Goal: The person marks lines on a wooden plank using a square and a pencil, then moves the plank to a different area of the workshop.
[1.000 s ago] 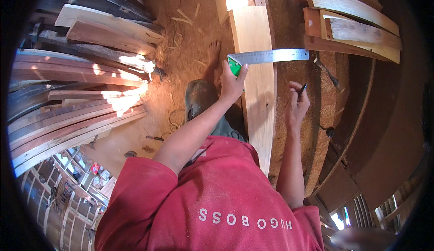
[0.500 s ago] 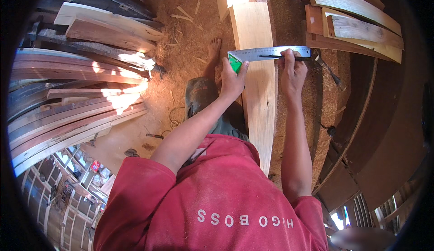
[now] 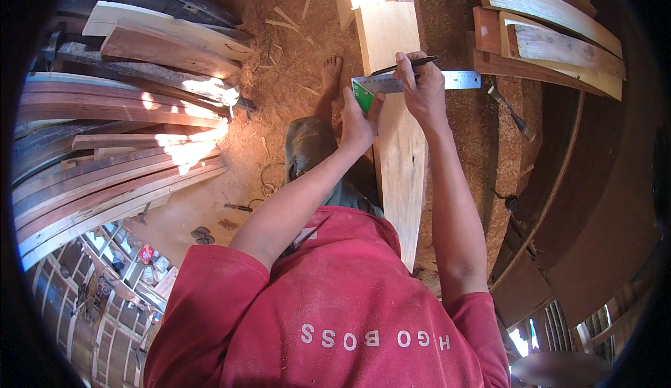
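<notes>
A long pale wooden board (image 3: 404, 157) runs lengthwise in front of me. Across it lies a try square (image 3: 461, 80) with a steel blade and a green handle. My left hand (image 3: 360, 121) is closed on the green handle at the board's left edge, thumb on the near side. In my right hand (image 3: 423, 93) is a dark pencil (image 3: 425, 60), pinched in the fingers. Its tip points left, close to the far edge of the blade, over the board. Whether it touches the wood I cannot tell. The right hand covers the middle of the blade.
Stacked planks (image 3: 126, 112) fill the left side. More boards (image 3: 559, 42) lie at the far right. A chisel-like tool with a dark handle (image 3: 516, 119) rests right of the board. Sawdust and wood offcuts (image 3: 285, 19) cover the floor near my bare foot (image 3: 331, 72).
My right hand has moved left with the pencil, from the blade's right part to over the board, and the pencil now sits along the blade's far edge. The left hand stays on the square.
</notes>
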Demonstrator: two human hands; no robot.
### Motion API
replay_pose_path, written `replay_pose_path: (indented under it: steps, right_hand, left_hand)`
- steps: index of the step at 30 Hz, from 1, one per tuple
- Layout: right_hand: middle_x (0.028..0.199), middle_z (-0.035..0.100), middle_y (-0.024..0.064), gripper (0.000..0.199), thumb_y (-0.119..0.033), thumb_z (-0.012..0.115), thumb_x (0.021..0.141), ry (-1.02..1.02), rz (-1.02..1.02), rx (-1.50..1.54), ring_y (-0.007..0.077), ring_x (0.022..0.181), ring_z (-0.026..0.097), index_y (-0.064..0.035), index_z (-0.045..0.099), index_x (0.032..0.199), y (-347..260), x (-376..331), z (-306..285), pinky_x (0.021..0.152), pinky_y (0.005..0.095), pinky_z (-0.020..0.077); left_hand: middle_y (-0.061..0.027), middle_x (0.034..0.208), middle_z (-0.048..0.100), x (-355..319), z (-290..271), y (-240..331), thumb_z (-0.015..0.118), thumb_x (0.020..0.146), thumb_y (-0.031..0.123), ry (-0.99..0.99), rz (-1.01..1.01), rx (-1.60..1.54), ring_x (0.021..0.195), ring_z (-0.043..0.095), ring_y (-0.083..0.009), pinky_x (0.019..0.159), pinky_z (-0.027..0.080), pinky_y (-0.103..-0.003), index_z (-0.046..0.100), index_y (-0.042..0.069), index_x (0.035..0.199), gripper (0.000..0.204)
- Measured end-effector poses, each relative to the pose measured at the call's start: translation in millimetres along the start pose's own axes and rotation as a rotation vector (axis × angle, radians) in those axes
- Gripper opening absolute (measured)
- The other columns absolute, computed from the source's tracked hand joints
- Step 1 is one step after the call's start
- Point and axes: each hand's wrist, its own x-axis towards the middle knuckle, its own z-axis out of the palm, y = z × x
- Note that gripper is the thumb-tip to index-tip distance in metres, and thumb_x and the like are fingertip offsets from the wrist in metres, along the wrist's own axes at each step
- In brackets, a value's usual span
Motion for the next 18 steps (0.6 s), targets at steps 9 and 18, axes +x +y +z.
replay_pose_path:
  steps: [9,18]
  right_hand:
    - [0.075,0.07,0.0182,0.029,-0.027,0.063,0.102,0.139,-0.062,-0.192,0.0303,0.07,0.071,0.0008,0.067,0.093,10.6,8.3,-36.5,0.066,0.0397,0.0537]
    - [0.071,0.069,0.0116,0.032,-0.028,0.061,0.104,0.142,-0.036,-0.018,0.0195,0.065,0.068,0.0014,0.066,0.091,-6.4,8.6,-23.2,0.063,0.0342,0.0529]
  left_hand:
    - [-0.0241,0.102,0.069,-0.8,-0.9,6.2,0.071,0.097,0.03,0.002,-0.077,0.058,0.094,0.071,-0.0328,0.08,0.054,-0.044,0.046,-0.001,0.119,0.046]
    - [-0.021,0.098,0.07,2.2,-3.3,6.4,0.071,0.096,0.03,0.01,-0.019,0.051,0.088,0.071,-0.0306,0.076,0.054,-0.043,0.046,0.0,0.113,0.043]
